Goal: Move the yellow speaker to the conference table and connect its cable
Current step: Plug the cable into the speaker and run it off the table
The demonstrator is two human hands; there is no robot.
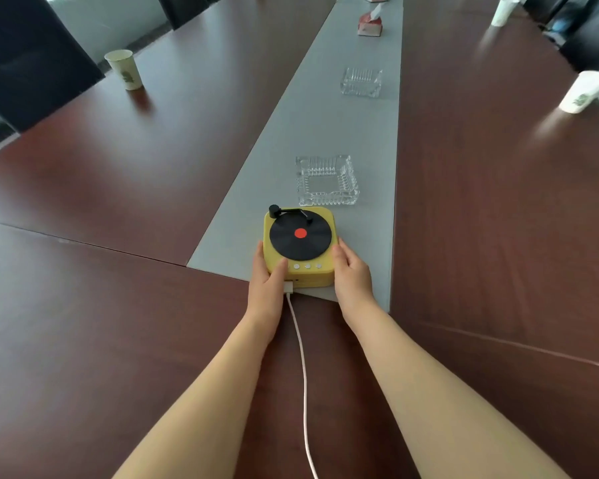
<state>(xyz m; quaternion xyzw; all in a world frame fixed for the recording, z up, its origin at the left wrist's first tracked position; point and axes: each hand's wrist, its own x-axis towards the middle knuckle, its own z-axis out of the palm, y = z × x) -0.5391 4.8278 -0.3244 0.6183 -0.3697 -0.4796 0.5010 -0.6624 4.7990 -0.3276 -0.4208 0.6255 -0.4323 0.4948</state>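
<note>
My left hand (268, 281) and right hand (351, 271) clasp the yellow speaker (300, 243) at nine and three o'clock, its cable (303, 375) seated at six, so I judge only releasing remains.

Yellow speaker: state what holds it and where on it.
Both hands hold the yellow speaker by its sides: left hand on the left edge, thumb on top; right hand on the right edge.

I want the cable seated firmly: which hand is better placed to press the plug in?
Probably the left hand: it grips the yellow speaker right beside the white plug, while the right hand grips the opposite side, away from the plug.
</note>
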